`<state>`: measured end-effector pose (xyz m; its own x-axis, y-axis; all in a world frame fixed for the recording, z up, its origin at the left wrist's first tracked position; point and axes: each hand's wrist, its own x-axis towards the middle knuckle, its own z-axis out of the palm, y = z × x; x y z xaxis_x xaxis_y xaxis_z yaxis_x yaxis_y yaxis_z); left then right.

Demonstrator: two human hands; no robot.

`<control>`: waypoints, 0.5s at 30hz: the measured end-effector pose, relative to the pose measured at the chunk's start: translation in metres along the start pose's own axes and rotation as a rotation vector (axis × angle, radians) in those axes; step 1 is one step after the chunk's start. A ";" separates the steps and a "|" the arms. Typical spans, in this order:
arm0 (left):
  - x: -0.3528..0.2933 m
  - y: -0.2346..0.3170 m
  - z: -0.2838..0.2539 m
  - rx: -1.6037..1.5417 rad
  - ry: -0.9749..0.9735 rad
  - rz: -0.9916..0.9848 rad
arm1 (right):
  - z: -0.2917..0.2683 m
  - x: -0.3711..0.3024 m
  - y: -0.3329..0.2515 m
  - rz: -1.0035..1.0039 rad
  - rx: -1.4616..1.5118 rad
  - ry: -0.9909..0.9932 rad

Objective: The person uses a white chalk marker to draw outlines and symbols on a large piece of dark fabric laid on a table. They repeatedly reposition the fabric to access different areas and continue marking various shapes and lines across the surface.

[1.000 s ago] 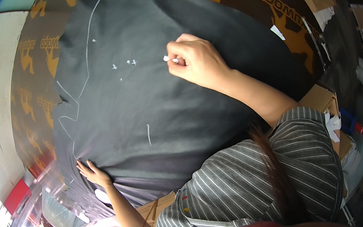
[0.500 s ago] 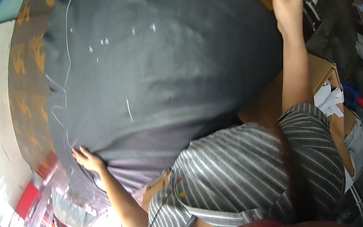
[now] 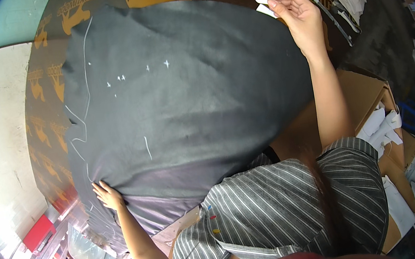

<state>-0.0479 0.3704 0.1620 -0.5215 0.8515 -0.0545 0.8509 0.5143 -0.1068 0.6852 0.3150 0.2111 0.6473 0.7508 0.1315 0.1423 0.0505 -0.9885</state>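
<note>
Dark grey fabric (image 3: 187, 100), matte and softly creased, lies spread over most of a brown board table (image 3: 49, 98) printed with orange animal shapes. White chalk marks cross it: a long curving line down the left side, small crosses toward the far middle, a short stroke nearer. At its near edge a shinier purplish-grey lining shows.

The right hand (image 3: 298, 18) reaches to the far right, just past the cloth's edge, fingers pinched together on a small flat piece of white chalk (image 3: 265, 5). The left hand (image 3: 108, 194) rests flat at the near left corner of the fabric, fingers spread open, holding nothing.

Cardboard boxes (image 3: 368, 101) with white folded material stand at the right; a pale floor lies left.
</note>
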 end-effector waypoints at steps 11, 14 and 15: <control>-0.009 0.020 -0.015 0.201 -0.039 -0.310 | 0.018 0.012 0.008 0.010 -0.190 -0.069; -0.011 0.032 -0.019 0.226 -0.062 -0.368 | 0.018 0.010 0.002 -0.047 -0.216 -0.110; -0.010 0.034 -0.018 0.224 -0.075 -0.387 | 0.019 0.007 0.000 -0.028 -0.217 -0.154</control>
<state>-0.0129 0.3813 0.1769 -0.8085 0.5872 -0.0392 0.5625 0.7513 -0.3452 0.6751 0.3329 0.2103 0.5215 0.8434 0.1290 0.3262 -0.0573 -0.9436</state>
